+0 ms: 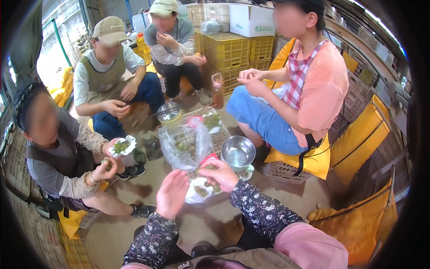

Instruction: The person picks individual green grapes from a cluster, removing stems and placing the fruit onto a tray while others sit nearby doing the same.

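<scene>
The person's left hand [172, 193] is held up flat with the palm open and the fingers spread a little. It holds nothing. The right hand [219, 174] reaches forward over a small white sheet [197, 193] on the floor. Its fingers curl around some small green fruits [210, 183], pinching them. I cannot count the fruits, because the fingers hide most of them. Both sleeves are dark with little flowers.

Just beyond the right hand stands a shiny metal bowl [238, 152]. Beside it a clear plastic bag [186, 145] lies on a flat crate, and what is inside looks green but blurry.

Four other people sit around in a ring. The one on the left holds a white wrapper [122, 146] with green bits in one hand. A second metal bowl [169, 112] sits farther back. A brown bottle [218, 91] stands near the yellow crates [233, 51].
</scene>
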